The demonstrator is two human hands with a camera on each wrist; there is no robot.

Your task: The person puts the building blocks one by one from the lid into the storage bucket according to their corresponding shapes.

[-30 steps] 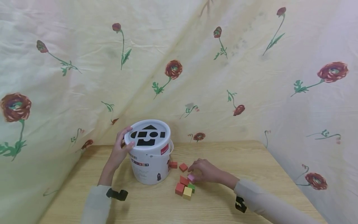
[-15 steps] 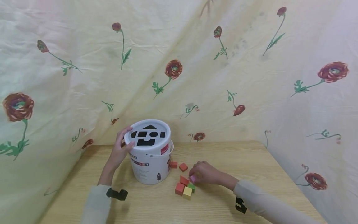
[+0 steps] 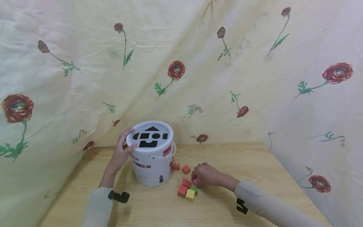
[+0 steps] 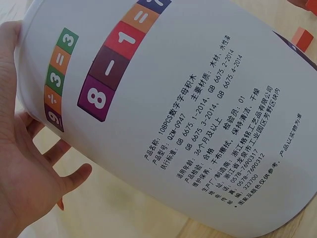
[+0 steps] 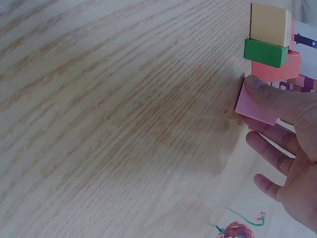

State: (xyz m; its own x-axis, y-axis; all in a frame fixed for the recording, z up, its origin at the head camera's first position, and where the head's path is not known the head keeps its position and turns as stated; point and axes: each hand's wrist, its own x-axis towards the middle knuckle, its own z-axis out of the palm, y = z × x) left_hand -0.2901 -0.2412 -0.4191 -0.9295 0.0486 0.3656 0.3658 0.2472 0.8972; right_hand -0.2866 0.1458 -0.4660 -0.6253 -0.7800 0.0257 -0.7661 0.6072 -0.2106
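Pink square-faced block (image 5: 253, 110): pinched between the right hand's (image 3: 208, 175) thumb and fingers, no gap left; no long axis shows, and I cannot tell whether it is off the table (image 3: 232, 157).
Bucket from block: the white toy-block bucket (image 3: 153, 171) stands upright between 9 and 10 o'clock of the pinch, well apart, its lid (image 3: 162, 144) higher than the block.
Nearer hand: the left hand (image 3: 120, 155), gripping the lid's rim at 8 to 10 o'clock, thumb and fingers spread wide.
Lid cut-outs: triangle at 12, half-round at 9, narrow rectangle at 3, arch at 6, square and circle between.
Inside bucket: hidden; cannot tell.
Loose blocks around pinch: red wedge (image 3: 186, 183) at 9, red cube (image 3: 182, 191) at 8, yellow block (image 3: 190, 195) near 7, green block (image 3: 194, 189) at 6, small red block (image 3: 186, 169) at 11, another red block (image 3: 176, 167) at 10, just beside the bucket.
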